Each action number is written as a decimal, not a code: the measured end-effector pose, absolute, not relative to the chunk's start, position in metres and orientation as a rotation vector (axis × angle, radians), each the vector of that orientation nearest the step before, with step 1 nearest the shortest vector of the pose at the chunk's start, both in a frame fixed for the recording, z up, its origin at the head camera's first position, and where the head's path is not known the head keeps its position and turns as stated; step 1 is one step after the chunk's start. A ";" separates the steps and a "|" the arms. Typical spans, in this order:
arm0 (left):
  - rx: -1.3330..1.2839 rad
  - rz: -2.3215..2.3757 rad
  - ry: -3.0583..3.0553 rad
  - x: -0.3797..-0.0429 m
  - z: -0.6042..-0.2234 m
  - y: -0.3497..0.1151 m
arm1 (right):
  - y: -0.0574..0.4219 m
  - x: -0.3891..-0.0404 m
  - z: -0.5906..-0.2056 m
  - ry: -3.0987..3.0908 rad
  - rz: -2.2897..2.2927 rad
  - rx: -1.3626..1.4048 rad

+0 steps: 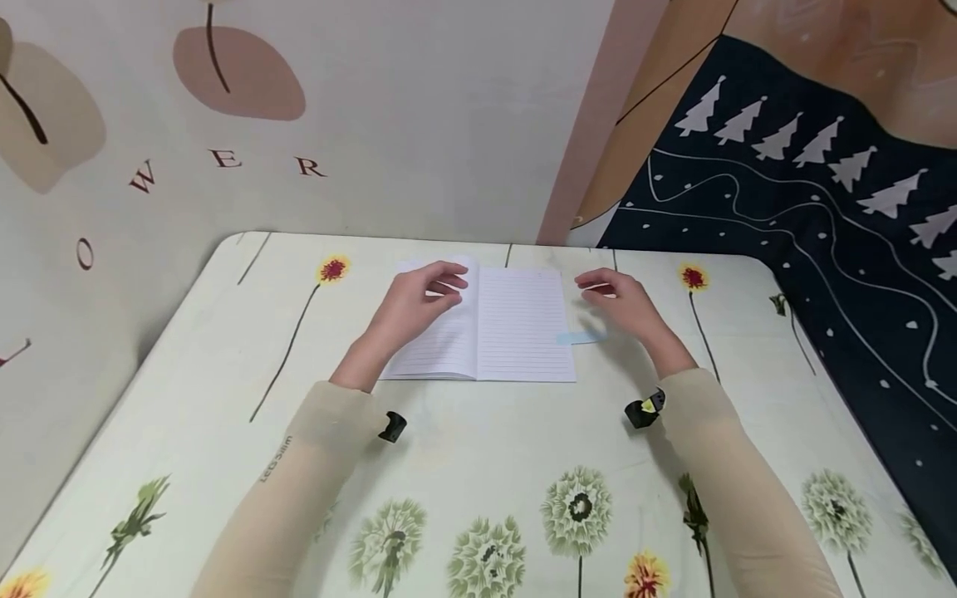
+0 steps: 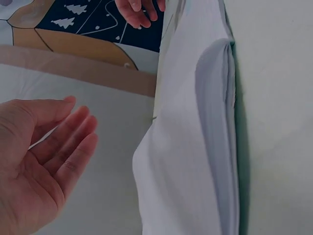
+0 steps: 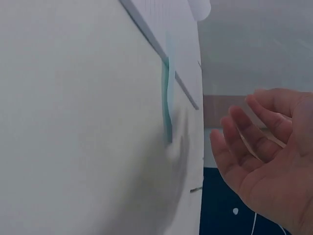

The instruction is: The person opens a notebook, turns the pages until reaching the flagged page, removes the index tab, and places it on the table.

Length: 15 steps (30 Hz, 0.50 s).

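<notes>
An open notebook [image 1: 523, 324] with lined pages lies on the table, its left pages bulging up a little in the left wrist view. Pale blue strips [image 1: 585, 338] stick out past its right edge; the right wrist view shows the strips [image 3: 167, 103] at the page edge, one over the other. My left hand [image 1: 419, 303] hovers over the left page, fingers loosely bent, nothing in them. To the right of the notebook, my right hand [image 1: 616, 303] is raised above the table, also holding nothing, with its fingers relaxed and apart from the strips.
A flower-printed cloth [image 1: 478, 465] covers the table. Behind it stands a pale wall covering [image 1: 419, 124] with printed letters and shapes. A dark blue cloth with white trees [image 1: 748, 191] hangs at the right. Black wrist devices [image 1: 643, 411] show below both sleeves.
</notes>
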<state>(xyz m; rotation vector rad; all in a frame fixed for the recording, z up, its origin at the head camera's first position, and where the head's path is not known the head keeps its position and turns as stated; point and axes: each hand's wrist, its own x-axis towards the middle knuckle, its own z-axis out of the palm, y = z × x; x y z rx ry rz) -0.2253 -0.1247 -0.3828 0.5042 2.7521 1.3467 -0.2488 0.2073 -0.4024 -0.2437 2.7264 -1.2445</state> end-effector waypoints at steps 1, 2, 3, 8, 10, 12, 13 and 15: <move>0.510 1.352 2.747 -0.226 -0.385 -0.122 | 0.209 -0.248 -0.403 2.733 -1.242 -0.222; 0.515 1.357 2.743 -0.226 -0.387 -0.120 | 0.211 -0.248 -0.404 2.739 -1.243 -0.205; 0.518 1.362 2.738 -0.226 -0.389 -0.118 | 0.212 -0.247 -0.405 2.742 -1.245 -0.189; 0.541 1.382 2.702 -0.227 -0.401 -0.109 | 0.218 -0.246 -0.410 2.724 -1.244 -0.130; 0.549 1.382 2.683 -0.227 -0.406 -0.106 | 0.220 -0.245 -0.411 2.705 -1.221 -0.103; 0.553 1.381 2.667 -0.227 -0.411 -0.103 | 0.221 -0.243 -0.412 2.681 -1.192 -0.080; 0.556 1.380 2.662 -0.227 -0.414 -0.103 | 0.222 -0.243 -0.413 2.667 -1.181 -0.072; 0.552 1.374 2.654 -0.227 -0.418 -0.102 | 0.223 -0.242 -0.413 2.634 -1.156 -0.059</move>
